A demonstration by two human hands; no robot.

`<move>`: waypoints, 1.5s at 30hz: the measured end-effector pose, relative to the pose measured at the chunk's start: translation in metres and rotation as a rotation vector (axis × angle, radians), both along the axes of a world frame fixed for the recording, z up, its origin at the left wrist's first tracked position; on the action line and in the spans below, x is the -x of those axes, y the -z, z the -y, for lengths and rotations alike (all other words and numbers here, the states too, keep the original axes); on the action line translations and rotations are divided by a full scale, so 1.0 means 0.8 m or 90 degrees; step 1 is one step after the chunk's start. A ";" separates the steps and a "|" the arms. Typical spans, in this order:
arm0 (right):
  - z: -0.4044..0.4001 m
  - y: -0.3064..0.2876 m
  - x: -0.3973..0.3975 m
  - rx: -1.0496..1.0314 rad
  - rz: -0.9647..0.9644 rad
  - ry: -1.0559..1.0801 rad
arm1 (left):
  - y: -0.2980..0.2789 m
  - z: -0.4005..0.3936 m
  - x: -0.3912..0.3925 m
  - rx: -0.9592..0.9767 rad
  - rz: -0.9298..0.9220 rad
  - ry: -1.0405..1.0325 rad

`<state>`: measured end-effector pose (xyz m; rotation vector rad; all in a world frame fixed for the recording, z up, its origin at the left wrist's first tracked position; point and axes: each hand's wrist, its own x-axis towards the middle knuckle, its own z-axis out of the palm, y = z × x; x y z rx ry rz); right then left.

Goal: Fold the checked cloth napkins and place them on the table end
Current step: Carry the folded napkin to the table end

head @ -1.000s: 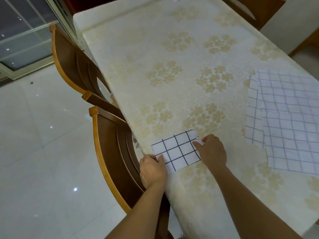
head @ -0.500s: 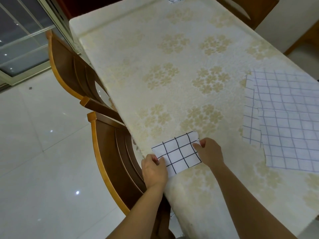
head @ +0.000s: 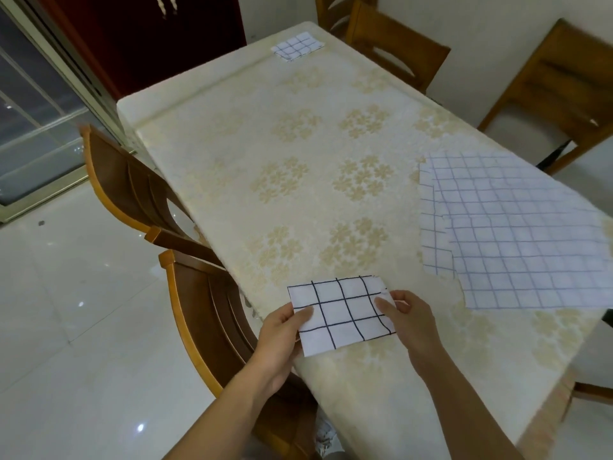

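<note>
Left of frame: two wooden chairs (head: 139,194) stand against the table (head: 232,134) edge. Lower centre: the left hand (head: 282,330) pinches the left edge of the folded napkin (head: 341,313), thumb on top. The right hand (head: 411,317) pinches its right edge likewise. Top centre: a second folded napkin (head: 297,47) lies at the far table end. Right of frame: unfolded checked cloths (head: 517,234) lie overlapped, with more chairs (head: 557,88) behind.

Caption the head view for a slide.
Both hands, left hand and right hand, hold a folded checked napkin above the table edge.
</note>
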<state>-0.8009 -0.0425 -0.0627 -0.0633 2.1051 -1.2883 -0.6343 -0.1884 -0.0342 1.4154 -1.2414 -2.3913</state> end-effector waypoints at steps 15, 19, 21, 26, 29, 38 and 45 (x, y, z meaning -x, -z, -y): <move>-0.034 -0.034 -0.060 0.205 0.185 -0.002 | -0.029 -0.020 -0.033 0.078 -0.009 0.023; -0.028 -0.037 -0.071 0.158 0.103 -0.026 | -0.033 -0.034 -0.049 0.170 0.017 -0.003; -0.023 -0.039 -0.079 0.140 0.060 -0.033 | -0.031 -0.039 -0.059 0.229 0.053 -0.022; -0.004 -0.046 -0.107 0.163 0.030 -0.016 | -0.031 -0.045 -0.088 0.366 0.146 -0.070; 0.009 -0.050 -0.127 0.193 0.085 0.000 | -0.034 -0.044 -0.107 0.400 0.163 -0.122; 0.061 -0.052 -0.187 0.170 -0.011 -0.199 | -0.032 -0.026 -0.188 0.426 0.216 -0.245; 0.120 -0.059 -0.274 0.150 -0.138 -0.348 | -0.031 -0.006 -0.286 0.457 0.268 -0.334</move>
